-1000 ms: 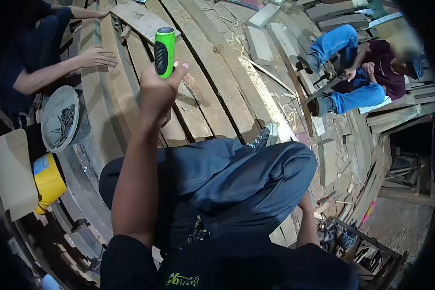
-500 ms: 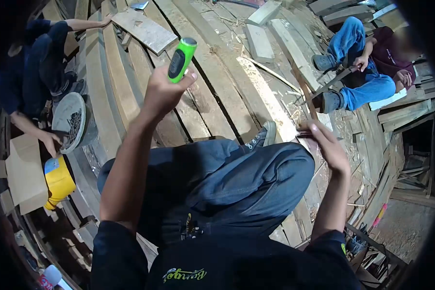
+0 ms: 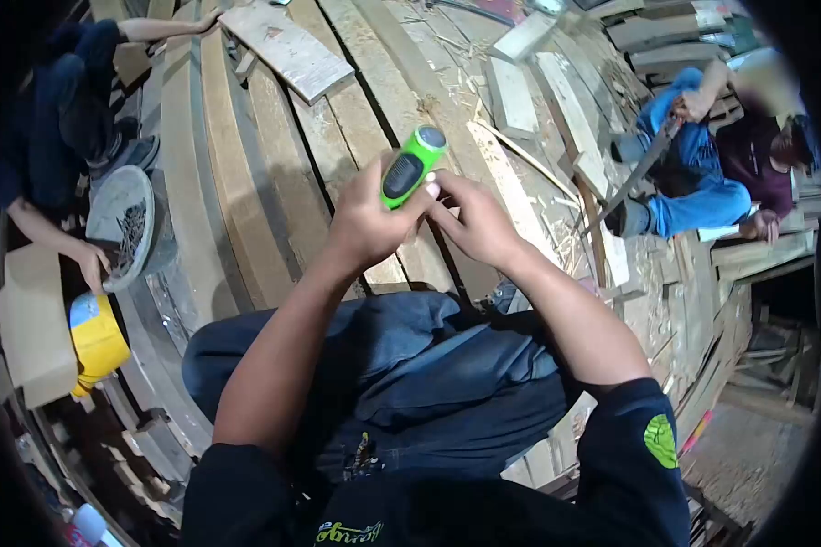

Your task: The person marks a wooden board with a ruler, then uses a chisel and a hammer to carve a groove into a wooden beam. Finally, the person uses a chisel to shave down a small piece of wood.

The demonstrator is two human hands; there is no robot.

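Observation:
My left hand (image 3: 367,223) grips a tool by its green and black handle (image 3: 410,166), which points up and to the right above my knees. The tool's working end is hidden inside the hand. My right hand (image 3: 474,223) has come in beside it; its fingertips touch the lower part of the handle and the left hand's fingers. I cannot tell whether the right hand holds anything small. Below both hands are my legs in blue jeans (image 3: 410,365), over curved wooden planks (image 3: 246,173).
A person at the left reaches a hand (image 3: 91,264) to a grey bowl of nails (image 3: 123,228), beside a yellow container (image 3: 96,342) and a cardboard box (image 3: 32,328). Another person in blue jeans (image 3: 693,182) sits at the upper right among loose boards and shavings.
My left hand lowered the green-handled tool from head height toward my knees. My right hand rose from my right side and joined it at the handle.

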